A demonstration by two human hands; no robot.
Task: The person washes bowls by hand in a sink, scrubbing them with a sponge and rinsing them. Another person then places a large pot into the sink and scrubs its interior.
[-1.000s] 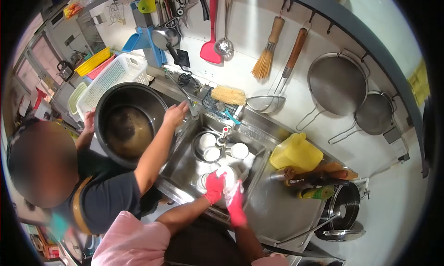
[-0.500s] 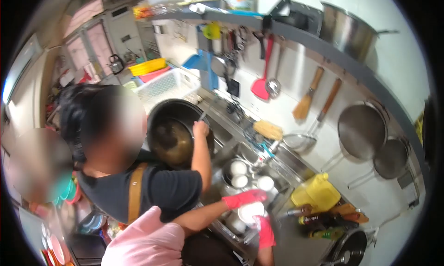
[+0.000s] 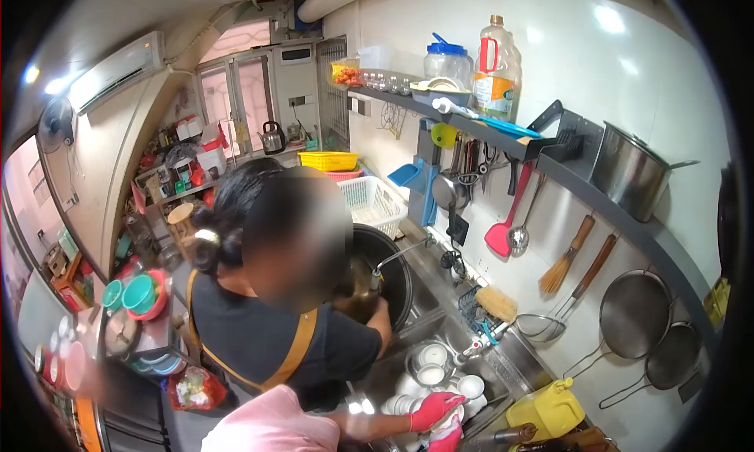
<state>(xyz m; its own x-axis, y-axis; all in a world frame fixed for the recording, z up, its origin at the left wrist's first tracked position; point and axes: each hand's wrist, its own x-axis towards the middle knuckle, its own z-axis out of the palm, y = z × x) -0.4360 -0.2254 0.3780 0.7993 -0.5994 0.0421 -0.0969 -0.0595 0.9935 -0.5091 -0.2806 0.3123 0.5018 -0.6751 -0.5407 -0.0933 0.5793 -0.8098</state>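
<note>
Both my hands wear pink rubber gloves over the sink, low in the view. My left hand (image 3: 435, 411) is closed at the rim of a white bowl (image 3: 441, 430). My right hand (image 3: 447, 439) grips the same bowl from below, partly cut off by the bottom edge. Beside them, a stack of white bowls (image 3: 399, 405) lies left of my left hand, and another white bowl (image 3: 471, 387) sits just beyond. Farther back in the sink, a metal pot (image 3: 414, 359) holds white bowls.
A co-worker in a dark shirt (image 3: 275, 350) stands close on my left, reaching into a large dark pot (image 3: 397, 275) under a faucet (image 3: 377, 275). A yellow jug (image 3: 546, 409) stands right of the sink. Strainers (image 3: 636, 314) and utensils hang on the wall below a shelf (image 3: 620, 173).
My view has tilted up, so the sink and my hands sit lower. The co-worker's hand has moved down from the pot's far rim area. The bowl stays between my hands.
</note>
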